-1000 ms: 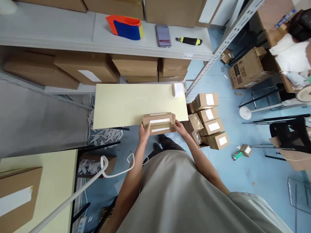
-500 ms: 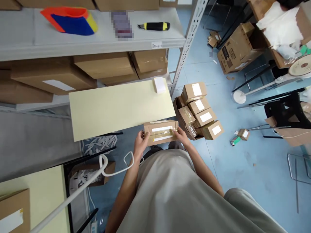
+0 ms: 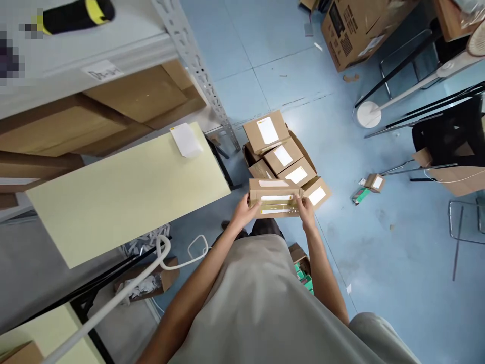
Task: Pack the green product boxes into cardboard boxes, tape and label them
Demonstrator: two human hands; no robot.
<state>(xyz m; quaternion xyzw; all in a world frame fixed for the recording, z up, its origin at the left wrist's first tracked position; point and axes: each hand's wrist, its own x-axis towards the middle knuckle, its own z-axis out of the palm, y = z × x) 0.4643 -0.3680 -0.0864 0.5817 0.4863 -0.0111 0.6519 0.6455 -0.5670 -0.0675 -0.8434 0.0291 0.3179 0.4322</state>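
Note:
A taped brown cardboard box point(image 3: 275, 191) with white label strips is held up in front of my body. My left hand point(image 3: 245, 210) grips its left end, thumb on the near side. My right hand point(image 3: 305, 211) holds the right end the same way. Just beyond it, several labelled cardboard boxes point(image 3: 290, 154) sit piled in a larger open carton on the floor, partly hidden by the held box. To the left, a small stack of white labels point(image 3: 186, 140) lies on the pale yellow table point(image 3: 129, 197).
A metal shelf point(image 3: 193, 65) with large cartons and a black-and-yellow utility knife point(image 3: 78, 15) stands at the upper left. A white curved tube point(image 3: 113, 306) crosses the lower left. A carton of green packs point(image 3: 303, 273) is beside my legs. A black chair point(image 3: 450, 126) stands right.
My view has turned to the right. Both hands have carried the box away from the table's edge, to in front of the piled boxes.

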